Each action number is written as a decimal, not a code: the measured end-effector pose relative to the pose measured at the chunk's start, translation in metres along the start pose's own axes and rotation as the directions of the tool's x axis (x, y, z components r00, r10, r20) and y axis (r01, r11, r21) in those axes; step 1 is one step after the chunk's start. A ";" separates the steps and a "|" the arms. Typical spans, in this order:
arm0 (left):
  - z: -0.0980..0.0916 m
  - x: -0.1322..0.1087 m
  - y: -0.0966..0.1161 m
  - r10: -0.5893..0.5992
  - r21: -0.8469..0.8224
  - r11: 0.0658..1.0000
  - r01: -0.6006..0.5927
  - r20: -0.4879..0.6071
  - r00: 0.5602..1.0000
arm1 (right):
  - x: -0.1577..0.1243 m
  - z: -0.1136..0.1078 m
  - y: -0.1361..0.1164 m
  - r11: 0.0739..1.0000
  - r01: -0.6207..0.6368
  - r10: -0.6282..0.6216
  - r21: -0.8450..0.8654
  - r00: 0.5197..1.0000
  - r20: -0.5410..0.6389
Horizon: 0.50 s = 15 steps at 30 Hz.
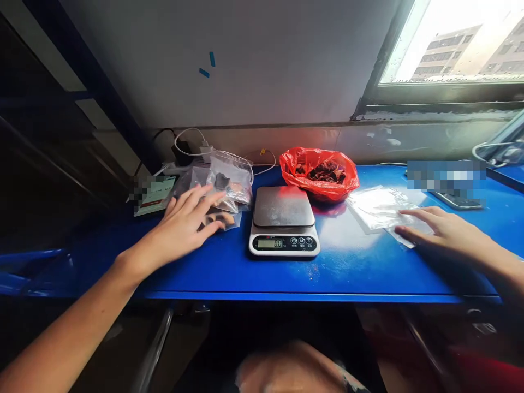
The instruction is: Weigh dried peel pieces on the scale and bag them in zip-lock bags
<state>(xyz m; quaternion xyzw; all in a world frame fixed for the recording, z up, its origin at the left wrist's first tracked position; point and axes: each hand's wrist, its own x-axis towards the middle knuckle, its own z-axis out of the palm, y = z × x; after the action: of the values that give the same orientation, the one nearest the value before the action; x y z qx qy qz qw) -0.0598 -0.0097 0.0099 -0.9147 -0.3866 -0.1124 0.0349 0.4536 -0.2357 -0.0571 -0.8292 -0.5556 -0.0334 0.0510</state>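
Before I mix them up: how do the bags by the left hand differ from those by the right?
The left bags show dark and brownish pieces inside; the right bags show none. The left bags lie in an uneven heap; the right bags lie nearly flat. Both look see-through and rest on the blue table.

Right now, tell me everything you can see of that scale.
The scale sits flat on the blue table, between the left hand and right hand, neither touching it. Its white body looks plastic; its shiny plate, smudged and reflecting red, looks like metal. The dark front panel shows a display apparently reading 0.0 and three round buttons. A red bag stands close behind.
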 end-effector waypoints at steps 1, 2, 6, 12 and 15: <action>0.007 -0.005 0.003 -0.010 -0.004 1.000 0.010 0.031 0.999 | 0.004 0.000 -0.002 0.999 -0.030 0.029 -0.030 0.999 -0.012; 0.015 -0.008 0.005 -0.020 -0.010 1.000 0.021 0.061 0.998 | 0.009 -0.001 -0.004 0.997 -0.055 0.053 -0.056 0.998 -0.032; 0.034 -0.012 0.004 -0.037 -0.045 0.998 0.041 0.089 0.995 | 0.032 -0.014 -0.003 0.988 -0.151 0.154 0.042 0.985 -0.077; 0.032 -0.011 0.001 -0.046 -0.076 0.996 0.052 0.079 0.996 | 0.034 -0.036 0.009 0.862 -0.263 0.371 0.434 0.910 -0.185; 0.031 -0.013 0.003 -0.048 -0.095 0.994 0.053 0.051 0.998 | 0.022 -0.045 0.003 0.838 -0.195 0.345 0.509 0.913 -0.219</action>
<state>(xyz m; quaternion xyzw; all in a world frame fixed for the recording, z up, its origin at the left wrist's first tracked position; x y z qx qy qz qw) -0.0606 -0.0160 -0.0228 -0.9077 -0.4046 -0.1093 -0.0214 0.4648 -0.2217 -0.0104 -0.8464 -0.4081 -0.0145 0.3419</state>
